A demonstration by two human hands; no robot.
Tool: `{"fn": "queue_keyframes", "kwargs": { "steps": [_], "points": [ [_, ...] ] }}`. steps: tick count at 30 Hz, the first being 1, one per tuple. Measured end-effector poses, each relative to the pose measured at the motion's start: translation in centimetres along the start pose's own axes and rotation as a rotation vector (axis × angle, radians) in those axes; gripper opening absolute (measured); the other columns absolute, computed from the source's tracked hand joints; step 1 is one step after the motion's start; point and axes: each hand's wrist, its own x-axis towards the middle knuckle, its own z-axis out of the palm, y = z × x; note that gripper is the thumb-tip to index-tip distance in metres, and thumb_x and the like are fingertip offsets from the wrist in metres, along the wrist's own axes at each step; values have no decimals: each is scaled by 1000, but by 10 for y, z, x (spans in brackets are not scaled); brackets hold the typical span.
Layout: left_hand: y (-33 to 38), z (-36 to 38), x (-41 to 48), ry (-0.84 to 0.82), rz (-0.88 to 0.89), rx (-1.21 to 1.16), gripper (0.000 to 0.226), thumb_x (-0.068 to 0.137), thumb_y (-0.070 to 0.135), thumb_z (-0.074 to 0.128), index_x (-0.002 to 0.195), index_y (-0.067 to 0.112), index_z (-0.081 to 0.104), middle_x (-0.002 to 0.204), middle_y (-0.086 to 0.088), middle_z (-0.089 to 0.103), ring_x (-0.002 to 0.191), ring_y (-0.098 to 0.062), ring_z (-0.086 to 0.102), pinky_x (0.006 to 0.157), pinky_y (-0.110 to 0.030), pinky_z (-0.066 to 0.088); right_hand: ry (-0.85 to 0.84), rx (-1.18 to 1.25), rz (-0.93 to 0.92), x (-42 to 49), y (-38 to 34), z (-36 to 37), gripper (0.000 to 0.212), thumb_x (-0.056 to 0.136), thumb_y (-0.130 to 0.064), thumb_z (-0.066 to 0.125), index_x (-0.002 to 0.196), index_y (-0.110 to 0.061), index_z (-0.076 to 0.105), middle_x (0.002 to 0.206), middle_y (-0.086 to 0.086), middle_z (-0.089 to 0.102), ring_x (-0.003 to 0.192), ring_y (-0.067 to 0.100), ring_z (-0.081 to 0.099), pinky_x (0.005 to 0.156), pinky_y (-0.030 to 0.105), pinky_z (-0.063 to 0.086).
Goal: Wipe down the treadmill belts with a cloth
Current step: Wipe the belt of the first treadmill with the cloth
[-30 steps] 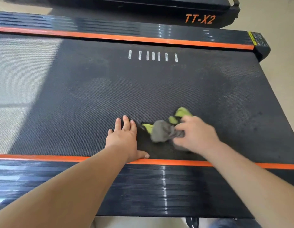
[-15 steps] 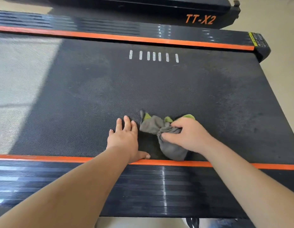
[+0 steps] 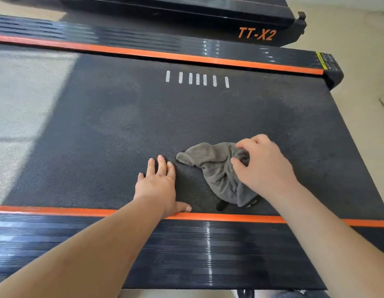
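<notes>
Cloth (image 3: 217,168) lay on belt (image 3: 122,125), nearer our R hand (image 3: 264,168), which pinched its far edge; L hand (image 3: 158,186) pressed flat just left.

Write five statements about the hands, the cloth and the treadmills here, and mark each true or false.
1. The left hand lies flat on the belt. True.
2. The right hand grips the grey cloth. True.
3. The cloth hangs in the air. False: it lies on the belt.
4. The white marks sit beneath the left hand. False: they lie near the belt's far edge, apart from both hands.
5. The far treadmill bears the lettering TT-X2. True.
</notes>
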Motion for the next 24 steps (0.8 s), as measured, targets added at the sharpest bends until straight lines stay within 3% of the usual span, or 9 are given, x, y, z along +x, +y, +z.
{"fn": "queue_keyframes", "kwargs": {
  "steps": [3,6,9,10,12,15,19,22,24],
  "points": [
    [0,0,0,-5,0,5,142,68,92,60,163,14,-13,169,-10,-23,157,-35,-17,127,-55,15,143,-138,-202,-2,-7,4,18,89,-34,72,104,-25,71,105,-1,52,100,25,52,65,34,46],
    [0,-1,0,-4,2,9,142,69,92,60,163,14,-13,169,-10,-23,157,-36,-16,127,-55,15,-273,-72,-32,1,-6,9,48,84,-60,69,124,-35,64,125,-3,54,123,25,51,85,40,52],
    [0,-1,0,-10,6,10,142,69,92,59,163,14,-13,169,-11,-24,157,-36,-16,126,-55,16,-575,-221,110,-3,4,18,97,70,-78,73,153,-41,39,164,5,23,153,33,19,112,55,40],
    [0,-1,0,-12,7,10,142,69,92,59,163,14,-13,169,-11,-24,157,-36,-16,126,-55,16,-550,-196,114,-6,7,22,96,73,-73,75,155,-42,35,166,4,16,155,31,14,113,56,40],
    [0,-1,0,-12,7,14,142,69,93,58,162,14,-14,169,-11,-24,157,-36,-16,126,-55,16,-398,-141,89,-9,16,31,73,81,-58,77,145,-42,46,157,1,29,147,27,28,102,49,50],
    [0,-2,-1,-9,10,13,141,69,92,58,163,14,-13,169,-11,-23,157,-36,-16,126,-55,16,-228,-8,81,-5,21,29,31,85,-29,70,114,-33,60,117,-5,57,109,24,57,77,36,50],
    [-1,-1,-1,-4,8,8,141,69,92,59,163,14,-13,169,-10,-24,157,-36,-16,127,-55,16,-201,684,226,9,22,0,21,78,-1,69,87,-19,64,76,-3,63,68,12,54,60,26,42],
    [-1,-1,-1,-5,5,12,141,69,92,58,163,15,-13,169,-9,-24,157,-36,-16,127,-55,16,-428,1142,288,8,28,-15,25,80,3,71,101,-11,68,88,10,69,79,22,61,70,33,46],
    [-1,-1,-1,-9,5,10,141,69,92,58,163,15,-13,169,-9,-24,157,-36,-16,127,-55,16,-476,1077,387,5,37,-13,29,88,5,70,108,-15,71,100,7,76,91,22,70,77,32,53]
  ]
}}
